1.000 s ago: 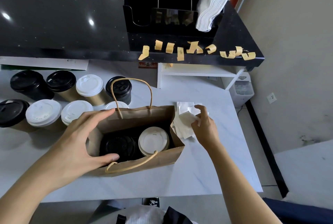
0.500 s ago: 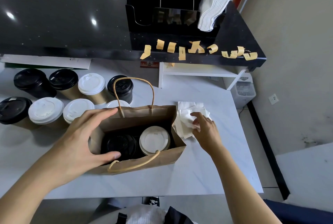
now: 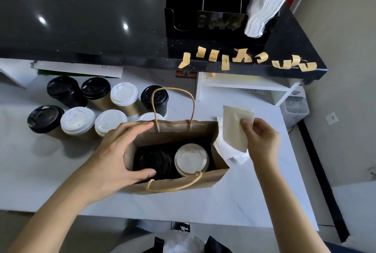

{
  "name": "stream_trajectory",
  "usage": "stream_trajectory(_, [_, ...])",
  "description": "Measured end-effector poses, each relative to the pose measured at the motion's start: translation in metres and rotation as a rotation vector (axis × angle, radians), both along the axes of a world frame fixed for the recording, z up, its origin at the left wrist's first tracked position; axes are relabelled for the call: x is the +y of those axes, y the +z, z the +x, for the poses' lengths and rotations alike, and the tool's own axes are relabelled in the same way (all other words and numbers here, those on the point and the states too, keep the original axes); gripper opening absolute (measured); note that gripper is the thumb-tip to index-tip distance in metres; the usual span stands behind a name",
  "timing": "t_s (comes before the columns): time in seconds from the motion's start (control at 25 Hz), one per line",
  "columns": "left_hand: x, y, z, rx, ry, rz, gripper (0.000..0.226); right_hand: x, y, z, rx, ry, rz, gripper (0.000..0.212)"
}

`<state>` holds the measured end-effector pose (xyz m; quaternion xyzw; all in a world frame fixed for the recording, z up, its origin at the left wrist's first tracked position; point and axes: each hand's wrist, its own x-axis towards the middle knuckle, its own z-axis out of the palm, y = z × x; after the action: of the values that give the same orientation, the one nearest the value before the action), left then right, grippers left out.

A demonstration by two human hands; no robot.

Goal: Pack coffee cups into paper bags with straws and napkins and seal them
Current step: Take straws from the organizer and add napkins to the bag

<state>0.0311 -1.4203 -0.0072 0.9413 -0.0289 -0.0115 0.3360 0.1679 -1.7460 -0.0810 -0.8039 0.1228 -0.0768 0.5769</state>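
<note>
A brown paper bag [image 3: 175, 183] with twine handles stands open on the white table. Inside it sit a black-lidded cup [image 3: 154, 161] and a white-lidded cup [image 3: 191, 160]. My left hand [image 3: 120, 151] holds the bag's left end, fingers on the far rim and thumb inside the near rim. My right hand [image 3: 262, 140] pinches one napkin [image 3: 234, 128], lifted upright just right of the bag. More white napkins [image 3: 230, 151] lie on the table below it, against the bag's right side.
Several lidded cups [image 3: 79, 119], black and white, stand in two rows left of the bag. Tan tape strips [image 3: 242, 58] hang along the black counter's edge. A black organiser [image 3: 203, 8] with a napkin stack [image 3: 262, 8] sits above. The table's right edge [image 3: 299, 171] is close.
My right hand has picked one napkin off the pile and raised it beside the bag. My left hand stays on the bag's left end.
</note>
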Motion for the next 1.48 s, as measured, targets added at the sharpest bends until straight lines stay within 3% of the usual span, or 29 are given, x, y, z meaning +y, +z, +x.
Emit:
stream_trajectory(0.12, [0.0, 0.0, 0.001, 0.013, -0.002, -0.002, 0.095, 0.021, 0.039, -0.018, -0.008, 0.033, 0.274, 0.009])
stream_trajectory(0.24, [0.001, 0.0, 0.002, 0.024, -0.002, 0.002, 0.097, 0.038, 0.077, -0.038, -0.167, -0.029, 0.359, 0.008])
stream_trajectory(0.36, [0.002, 0.0, 0.002, 0.018, 0.009, -0.011, 0.1, 0.057, 0.109, -0.059, -0.466, 0.092, 0.299, 0.02])
stream_trajectory(0.48, [0.002, 0.0, 0.004, 0.018, 0.014, -0.023, 0.101, 0.074, 0.116, -0.071, -0.599, 0.481, 0.023, 0.029])
stream_trajectory(0.64, [0.001, 0.0, 0.005, 0.024, 0.012, -0.02, 0.106, 0.089, 0.103, -0.061, -0.488, 0.941, -0.445, 0.019])
stream_trajectory(0.72, [0.002, 0.0, 0.004, 0.04, 0.014, -0.022, 0.106, 0.095, 0.094, -0.056, -0.468, 1.02, -0.671, 0.021])
stream_trajectory(0.8, [0.003, -0.001, 0.003, 0.043, 0.012, -0.018, 0.106, 0.1, 0.088, -0.054, -0.51, 1.034, -0.767, 0.023])
stream_trajectory(1.04, [0.001, 0.001, 0.002, 0.047, 0.013, -0.01, 0.107, 0.11, 0.084, -0.042, -0.581, 1.112, -0.817, 0.023])
stream_trajectory(1.2, [0.001, 0.002, 0.001, 0.058, 0.012, -0.017, 0.106, 0.116, 0.078, -0.042, -0.314, 1.271, -0.902, 0.021])
stream_trajectory(1.32, [0.001, 0.002, -0.001, 0.048, 0.021, -0.017, 0.102, 0.111, 0.08, -0.044, -0.095, 1.272, -0.835, 0.031])
stream_trajectory(1.48, [0.001, 0.002, -0.003, 0.002, 0.028, -0.001, 0.09, 0.101, 0.09, -0.05, -0.139, 1.163, -0.681, 0.021])
